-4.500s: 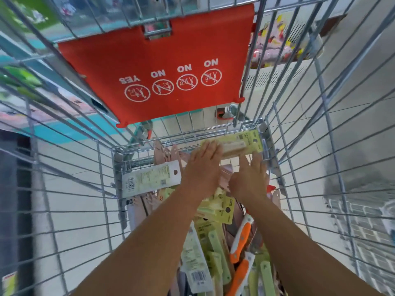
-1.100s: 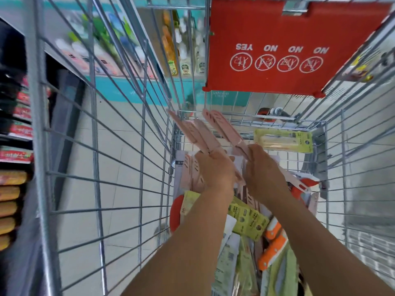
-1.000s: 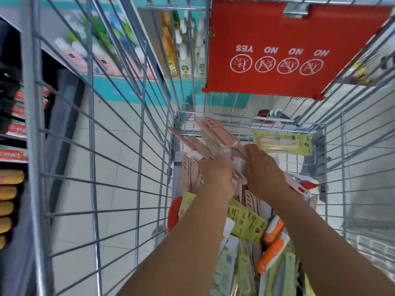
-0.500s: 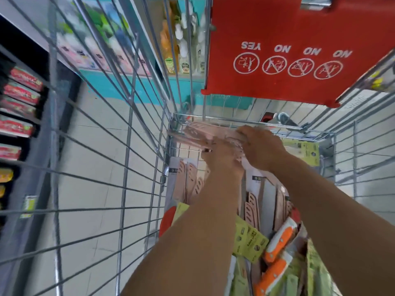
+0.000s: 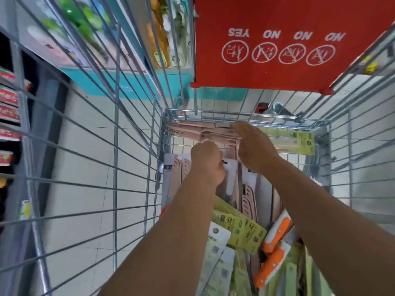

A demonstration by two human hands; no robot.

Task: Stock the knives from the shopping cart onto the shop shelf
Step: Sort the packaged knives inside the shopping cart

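Both my arms reach down into the wire shopping cart (image 5: 115, 146). My right hand (image 5: 254, 146) lies on a bunch of pink sheathed knives (image 5: 198, 131) held flat against the cart's far end. My left hand (image 5: 207, 161) is closed just below that bunch; what it grips is hidden. More pink knives on white cards (image 5: 177, 176) lie underneath. Green-carded knives (image 5: 239, 225) and orange-handled knives (image 5: 275, 233) fill the near part of the cart. One green-carded knife (image 5: 292, 142) leans on the far end, to the right.
The red child-seat flap (image 5: 277, 43) with NO and YES signs hangs above the far end. Shop shelves with red packets (image 5: 8, 107) stand at the left, and a teal-based shelf with bottles (image 5: 162, 39) stands ahead. Pale floor tiles show through the wires.
The fanned pink knives have been gathered and laid level against the cart's far end. Both hands moved farther away from me, and the view turned left and down.
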